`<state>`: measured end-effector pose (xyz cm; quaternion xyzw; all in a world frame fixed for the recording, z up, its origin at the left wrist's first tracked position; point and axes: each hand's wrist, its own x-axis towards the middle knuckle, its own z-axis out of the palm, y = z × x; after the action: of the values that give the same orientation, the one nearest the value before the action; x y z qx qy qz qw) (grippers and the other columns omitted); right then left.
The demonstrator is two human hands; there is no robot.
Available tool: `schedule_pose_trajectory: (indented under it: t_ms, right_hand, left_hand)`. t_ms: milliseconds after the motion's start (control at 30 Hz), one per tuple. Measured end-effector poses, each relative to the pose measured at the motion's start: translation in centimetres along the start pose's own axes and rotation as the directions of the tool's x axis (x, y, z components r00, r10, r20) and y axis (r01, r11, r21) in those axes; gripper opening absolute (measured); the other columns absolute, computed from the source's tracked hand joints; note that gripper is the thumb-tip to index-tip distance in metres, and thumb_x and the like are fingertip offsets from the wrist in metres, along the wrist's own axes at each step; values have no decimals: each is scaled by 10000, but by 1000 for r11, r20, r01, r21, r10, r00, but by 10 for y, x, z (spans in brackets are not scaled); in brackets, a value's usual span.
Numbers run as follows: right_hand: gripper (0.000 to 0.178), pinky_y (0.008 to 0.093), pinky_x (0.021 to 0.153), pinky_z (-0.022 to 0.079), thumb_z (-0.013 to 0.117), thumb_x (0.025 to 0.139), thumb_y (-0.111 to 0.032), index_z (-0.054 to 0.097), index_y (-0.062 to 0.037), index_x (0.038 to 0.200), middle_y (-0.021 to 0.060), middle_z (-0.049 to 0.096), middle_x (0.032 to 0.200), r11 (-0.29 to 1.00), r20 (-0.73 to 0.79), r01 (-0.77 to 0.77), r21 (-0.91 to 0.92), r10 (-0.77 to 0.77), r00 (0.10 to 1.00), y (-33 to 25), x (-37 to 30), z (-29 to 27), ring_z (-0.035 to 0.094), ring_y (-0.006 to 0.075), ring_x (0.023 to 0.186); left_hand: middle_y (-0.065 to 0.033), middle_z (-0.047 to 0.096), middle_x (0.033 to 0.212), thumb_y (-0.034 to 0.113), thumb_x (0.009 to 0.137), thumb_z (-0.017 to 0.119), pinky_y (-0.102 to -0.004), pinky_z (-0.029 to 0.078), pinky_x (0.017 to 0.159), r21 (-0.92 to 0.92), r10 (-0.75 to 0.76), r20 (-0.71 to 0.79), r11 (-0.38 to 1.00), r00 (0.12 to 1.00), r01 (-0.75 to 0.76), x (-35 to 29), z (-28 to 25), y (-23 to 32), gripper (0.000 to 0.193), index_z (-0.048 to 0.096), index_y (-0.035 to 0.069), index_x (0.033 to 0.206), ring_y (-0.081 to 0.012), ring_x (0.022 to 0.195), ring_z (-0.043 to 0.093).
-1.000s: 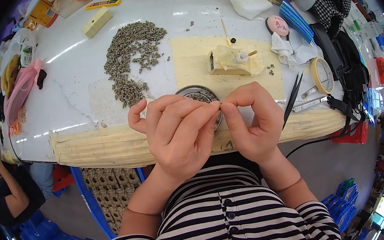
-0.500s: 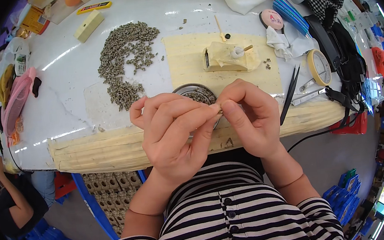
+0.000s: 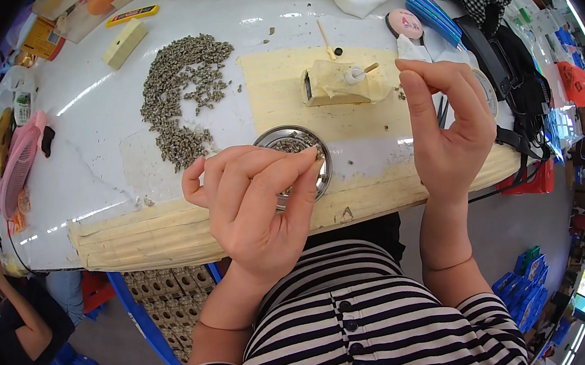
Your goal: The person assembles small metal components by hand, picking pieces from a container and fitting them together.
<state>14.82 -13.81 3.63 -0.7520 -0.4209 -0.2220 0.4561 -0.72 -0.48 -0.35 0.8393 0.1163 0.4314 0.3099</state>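
My left hand (image 3: 256,211) is over the near part of a round metal dish (image 3: 329,168), thumb and forefinger pinched on a small metal part (image 3: 319,154) that barely shows between the tips. More small grey metal parts (image 3: 287,144) lie in the dish. Raised to the right, my right hand (image 3: 452,126) holds its thumb and forefinger together beside the tape-wrapped block (image 3: 339,86); whatever they grip is too small to make out. A white nozzle (image 3: 355,75) and a short stick stand on that block.
A large heap of small metal parts (image 3: 168,88) spreads left of centre. Behind lie a cream block (image 3: 125,43) and a yellow cutter (image 3: 132,15). A pink fan (image 3: 22,164) sits at left; a pink round case (image 3: 405,23) and black bag (image 3: 501,61) at right. Another person (image 3: 28,317) is at far left.
My right hand has parted from the left and moved right and up toward the taped block. My left hand stays over the dish, still pinching the small part.
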Motion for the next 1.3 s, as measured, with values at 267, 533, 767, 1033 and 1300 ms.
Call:
schedule_pose_trajectory:
  t_ms: [267,533,767,1033,1300]
  right_hand:
    - [72,301,663,487,758,839,-46,720,-17,893,76,660,803,1000,84,-4,-30,7,996,18,10,13,608,193,727]
    - [74,299,662,488,769,825,-47,705,-17,850,65,668,798,999,113,28,-32,-24,993,17,7,13,616,193,732]
    - [71,269,681,492,768,831,-23,700,-8,843,51,674,803,997,-26,71,-5,-72,997,8,7,9,621,166,745]
    - [157,266,809,551,569,1030,-98,542,50,1075,113,668,991,740,155,-219,636,156,976,-16,-22,12,657,139,877]
    - [195,339,779,627,396,1094,-164,459,20,1089,178,648,1011,715,300,-281,640,104,948,-22,-27,21,732,262,877]
  left_hand:
    - [52,642,830,65,714,841,-368,285,954,1,-15,-18,1000,1000,15,0,1,0,225,755,151,903,-148,863,588]
    - [-26,654,845,-3,756,810,-328,373,841,-10,34,-22,999,999,-34,3,0,1,182,728,51,909,-190,835,587]
    - [63,642,821,73,720,844,-356,296,914,-28,-12,-63,1000,998,11,1,3,-1,217,754,151,901,-142,826,575]
    - [-27,655,843,7,766,811,-322,372,835,4,33,-17,999,999,-33,3,1,0,173,732,53,912,-187,826,589]
    - [-26,654,843,15,777,807,-323,373,838,9,46,-15,999,999,-46,3,2,0,154,732,62,904,-185,820,594]
